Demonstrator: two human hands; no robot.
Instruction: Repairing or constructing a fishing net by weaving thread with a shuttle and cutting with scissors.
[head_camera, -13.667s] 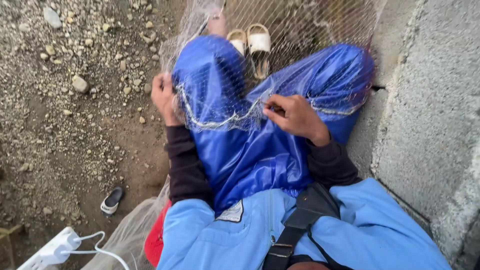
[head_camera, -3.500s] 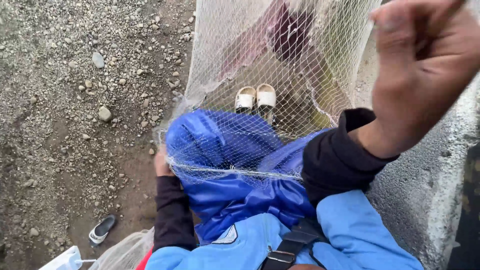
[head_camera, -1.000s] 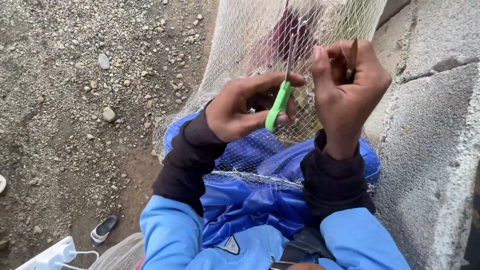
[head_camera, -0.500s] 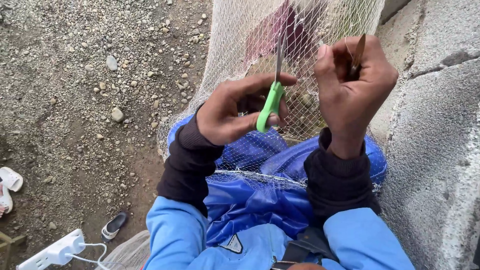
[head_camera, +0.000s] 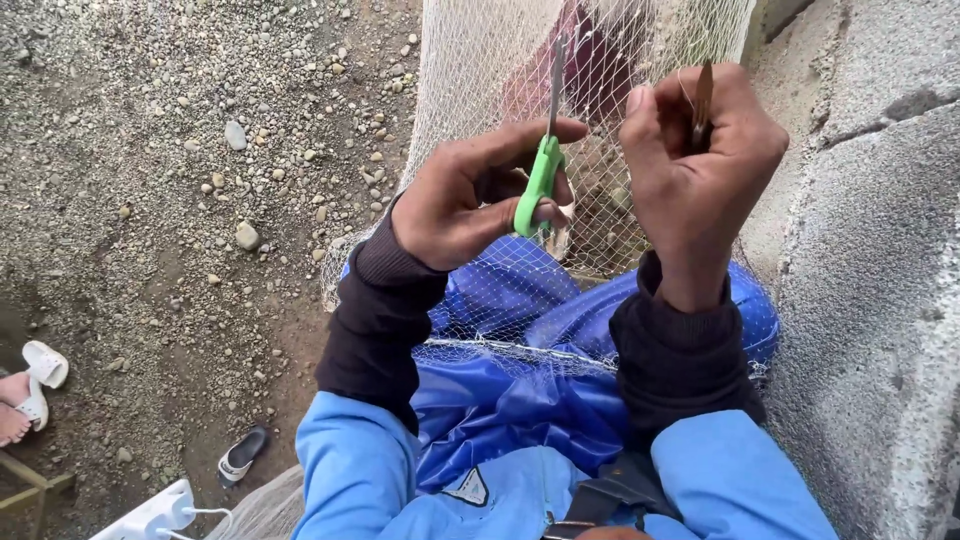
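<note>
We're looking down at both hands raised in front of a pale fishing net (head_camera: 480, 120) that hangs ahead and drapes over our blue-clad knees (head_camera: 520, 300). Our left hand (head_camera: 470, 195) is clamped on green-handled scissors (head_camera: 540, 175), fingers through the loops, the thin blades pointing straight up against the mesh. Our right hand (head_camera: 700, 160) is closed into a fist just beside it, pinching a slim brown netting needle (head_camera: 703, 95) upright, with strands of net caught at the fingers. To the right rises a grey concrete wall (head_camera: 880, 250). Off to the left, gravel ground (head_camera: 180, 180), a dark sandal (head_camera: 242, 455), a white power strip (head_camera: 150, 515), and someone else's foot in a white sandal (head_camera: 30, 385) at the edge
</note>
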